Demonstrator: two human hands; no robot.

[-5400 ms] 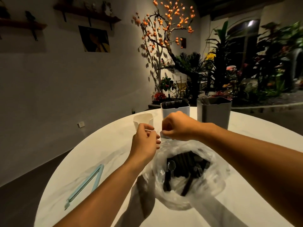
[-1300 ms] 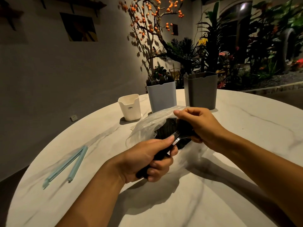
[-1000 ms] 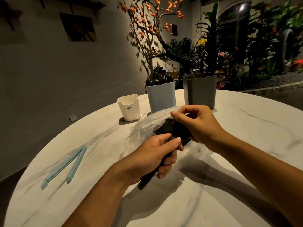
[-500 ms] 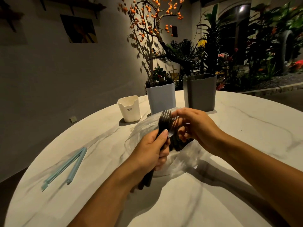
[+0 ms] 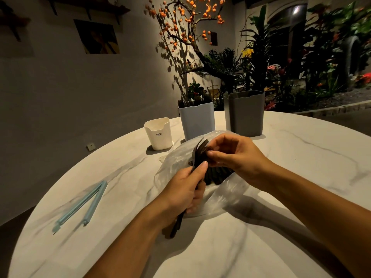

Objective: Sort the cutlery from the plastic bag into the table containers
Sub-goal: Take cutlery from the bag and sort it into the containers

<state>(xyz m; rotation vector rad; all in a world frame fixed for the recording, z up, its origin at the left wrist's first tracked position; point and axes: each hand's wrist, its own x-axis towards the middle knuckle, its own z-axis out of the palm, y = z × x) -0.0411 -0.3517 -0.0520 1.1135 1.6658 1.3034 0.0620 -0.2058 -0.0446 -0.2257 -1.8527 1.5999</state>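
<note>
Since a moment ago the right hand (image 5: 239, 157) has closed in on the tops of the dark forks, its thumb and fingertips now pinching the fork heads, while the bundle is sitting a little lower over the bag.

The round marble table (image 5: 301, 157) is carrying everything. On its far side the dark grey bin (image 5: 244, 113) is standing upright, the pale blue bin (image 5: 196, 120) just beside it with dark handles poking out of its top, and the small white cup (image 5: 158, 134) is standing to the left of those. The clear plastic bag (image 5: 226, 195) is lying crumpled in the middle of the table, just in front of the bins, with more dark cutlery (image 5: 216, 176) lying inside it. The left hand (image 5: 184, 192) is gripping a bundle of forks (image 5: 199, 155) by the handles, fingers curled round them, holding it over the bag, prongs pointing up and away. A light blue bag clip (image 5: 80, 205) is lying open on the table, well apart to the left.
</note>
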